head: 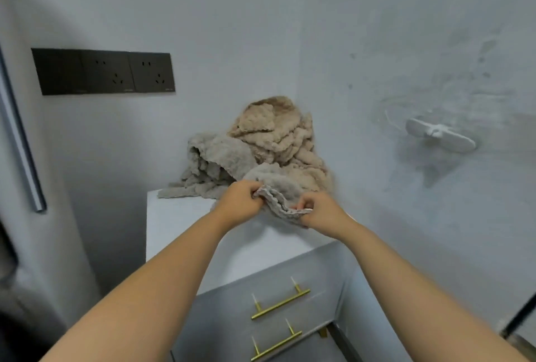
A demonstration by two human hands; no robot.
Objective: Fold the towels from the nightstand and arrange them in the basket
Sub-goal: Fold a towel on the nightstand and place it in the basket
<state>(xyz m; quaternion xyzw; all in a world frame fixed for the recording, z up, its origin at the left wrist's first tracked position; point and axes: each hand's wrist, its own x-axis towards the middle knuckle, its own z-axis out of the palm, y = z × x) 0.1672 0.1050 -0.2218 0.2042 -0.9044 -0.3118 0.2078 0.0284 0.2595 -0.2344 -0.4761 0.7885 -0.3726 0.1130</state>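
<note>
L hand (240, 202) & R hand (320, 212) pinching grey towel (278, 187) edge, stretched btwn them on nightstand (179, 222)

The beige towel (278, 135) and the grey towel (277, 184) are thick, nubbly cloth. The nightstand (179, 222) is smooth, matt white on top. Its drawer handles (280, 305) are satin, gold-toned metal. The socket panel (104, 73) is dark and matt, probably plastic.
</note>
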